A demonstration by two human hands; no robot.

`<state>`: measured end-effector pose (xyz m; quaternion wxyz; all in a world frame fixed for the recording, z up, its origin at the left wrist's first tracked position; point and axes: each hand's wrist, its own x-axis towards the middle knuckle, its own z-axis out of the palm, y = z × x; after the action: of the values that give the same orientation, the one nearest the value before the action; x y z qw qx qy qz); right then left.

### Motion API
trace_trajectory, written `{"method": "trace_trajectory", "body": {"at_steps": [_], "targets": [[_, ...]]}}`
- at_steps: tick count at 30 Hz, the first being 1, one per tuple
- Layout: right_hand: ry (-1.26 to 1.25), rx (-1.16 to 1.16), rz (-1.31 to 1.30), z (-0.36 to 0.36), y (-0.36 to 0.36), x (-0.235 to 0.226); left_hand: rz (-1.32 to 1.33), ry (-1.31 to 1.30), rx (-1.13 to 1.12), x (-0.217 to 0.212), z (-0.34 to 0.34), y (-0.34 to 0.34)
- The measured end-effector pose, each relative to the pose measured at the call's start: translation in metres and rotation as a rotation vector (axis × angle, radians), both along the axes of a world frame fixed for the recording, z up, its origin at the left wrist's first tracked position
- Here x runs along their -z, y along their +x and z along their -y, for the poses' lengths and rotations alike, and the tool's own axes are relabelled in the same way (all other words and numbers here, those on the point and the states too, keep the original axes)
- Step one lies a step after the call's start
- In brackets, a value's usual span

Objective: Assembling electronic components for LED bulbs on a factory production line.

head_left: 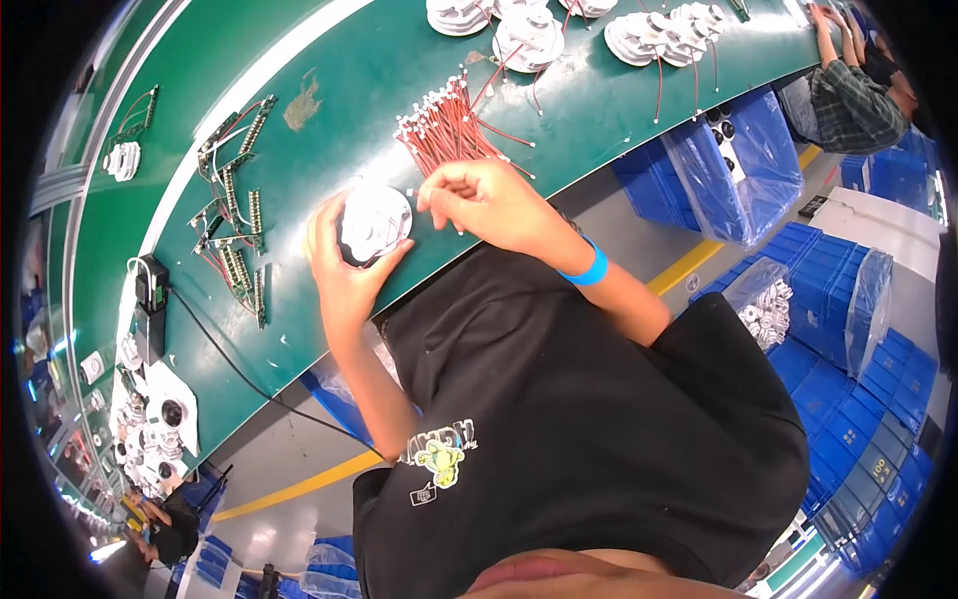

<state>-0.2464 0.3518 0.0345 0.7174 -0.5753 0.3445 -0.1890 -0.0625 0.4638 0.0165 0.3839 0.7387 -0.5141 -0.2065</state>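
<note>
My left hand [339, 255] is wrapped round a white round plastic housing [376, 222], its stepped side facing up, just above the green bench. Close to its right, my right hand [484, 205] is pinched shut. A small white connector [410, 192] pokes out at its fingertips, seemingly the end of a thin wire lead mostly hidden by the fingers. Right behind that hand lies a thick bundle of red wire leads [449, 125] with white connectors at their ends.
Strips of green circuit boards [232, 225] lie on the bench [309, 160] to the left. White housings with red leads [527, 40] stand along the far side. A black cable [225, 349] runs over the near-left edge. Blue crates [733, 165] and another person [848, 105] are at the right.
</note>
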Motion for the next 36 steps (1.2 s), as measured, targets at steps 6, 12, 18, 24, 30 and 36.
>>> {"method": "trace_trajectory", "body": {"at_steps": [6, 12, 18, 24, 30, 36], "targets": [[0.11, -0.129, -0.047, -0.011, 0.009, 0.002, 0.067, -0.013, 0.062, 0.0, -0.001, 0.001], [0.174, -0.137, 0.006, -0.011, 0.013, 0.007, 0.087, -0.019, 0.069, -0.003, 0.002, 0.0], [0.196, -0.129, 0.005, -0.016, 0.011, 0.009, 0.124, -0.043, 0.081, 0.0, 0.003, 0.0], [0.17, -0.084, 0.042, -0.016, 0.014, 0.008, 0.119, -0.059, 0.08, 0.001, 0.005, 0.002], [0.126, -0.064, 0.073, -0.019, 0.015, 0.009, 0.083, -0.012, 0.069, -0.001, 0.003, 0.002], [0.111, 0.021, 0.114, -0.026, 0.019, 0.014, 0.061, -0.007, 0.09, 0.001, 0.004, 0.004]]}}
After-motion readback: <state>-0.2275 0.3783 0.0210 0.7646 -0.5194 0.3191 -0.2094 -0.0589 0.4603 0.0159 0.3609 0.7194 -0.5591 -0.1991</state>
